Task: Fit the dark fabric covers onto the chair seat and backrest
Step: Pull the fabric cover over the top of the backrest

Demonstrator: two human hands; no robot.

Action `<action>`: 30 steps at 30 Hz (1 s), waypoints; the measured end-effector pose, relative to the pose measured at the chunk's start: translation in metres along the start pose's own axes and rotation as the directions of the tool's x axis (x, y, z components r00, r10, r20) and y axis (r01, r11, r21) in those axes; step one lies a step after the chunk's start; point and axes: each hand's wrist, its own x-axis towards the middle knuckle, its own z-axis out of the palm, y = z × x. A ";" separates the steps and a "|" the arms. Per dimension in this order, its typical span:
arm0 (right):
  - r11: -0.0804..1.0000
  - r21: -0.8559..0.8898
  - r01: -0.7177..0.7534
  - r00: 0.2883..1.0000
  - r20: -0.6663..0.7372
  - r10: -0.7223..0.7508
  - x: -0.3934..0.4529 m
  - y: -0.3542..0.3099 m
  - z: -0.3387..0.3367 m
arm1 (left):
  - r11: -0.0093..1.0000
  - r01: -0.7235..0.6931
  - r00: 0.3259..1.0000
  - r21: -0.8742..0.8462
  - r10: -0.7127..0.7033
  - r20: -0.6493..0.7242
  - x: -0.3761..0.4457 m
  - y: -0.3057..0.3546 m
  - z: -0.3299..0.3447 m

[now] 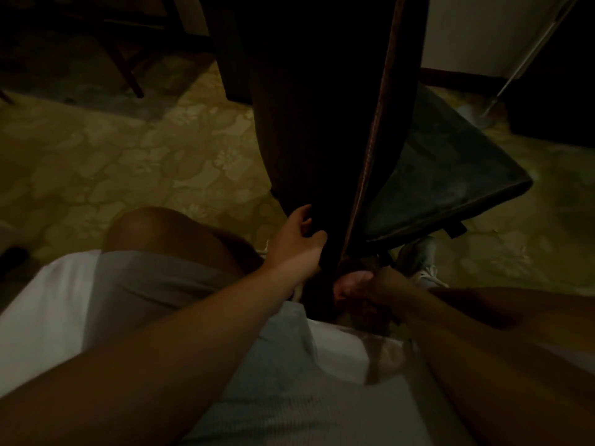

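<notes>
Left hand (297, 239) pinches the backrest cover (309, 123), right hand (357, 288) fists its hem below, next probably tug down evenly.

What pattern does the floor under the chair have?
The floor shows a faded floral pattern in yellowish tan, seen best in the head view, left of the backrest.

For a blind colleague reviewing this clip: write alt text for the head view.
In dim light, a person's left hand grips the lower edge of a dark fabric cover on a chair backrest, while the right hand holds its bottom. The dark seat extends to the right over a patterned floor.
</notes>
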 end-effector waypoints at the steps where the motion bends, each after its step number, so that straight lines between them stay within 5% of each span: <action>1: 1.000 0.000 -0.003 0.999 0.036 0.003 0.009 0.003 0.005 | 1.000 0.003 1.000 -0.009 -0.003 0.000 -0.001 0.001 0.001; 6: 0.979 0.196 -0.064 0.994 0.098 0.045 0.041 0.023 0.032 | 0.996 0.049 0.999 -0.068 -0.050 -0.017 -0.005 0.002 0.005; 11: 0.953 0.283 -0.111 0.993 0.079 0.092 0.041 0.021 0.034 | 0.995 -0.037 0.997 0.096 0.031 0.071 -0.011 0.003 0.004; 14: 0.923 0.377 -0.076 0.995 0.089 0.045 0.042 0.021 0.029 | 0.999 0.013 1.000 0.039 -0.013 -0.003 -0.012 0.012 0.007; 18: 0.939 0.318 -0.132 0.991 0.022 0.132 0.053 0.028 0.030 | 0.999 0.018 0.999 0.035 -0.016 -0.052 -0.012 0.016 0.009; 21: 0.964 0.263 -0.033 0.997 -0.053 0.048 0.064 0.032 0.039 | 0.999 0.016 0.998 0.028 -0.014 -0.067 -0.010 0.016 0.012; 26: 0.993 0.120 0.008 1.000 -0.019 -0.006 0.063 0.023 0.040 | 0.997 0.007 0.999 0.073 -0.004 -0.040 -0.010 0.017 0.010; 30: 0.973 0.223 -0.052 0.998 0.050 0.042 0.064 0.026 0.027 | 0.995 -0.015 0.999 0.101 0.020 -0.048 -0.011 0.020 0.011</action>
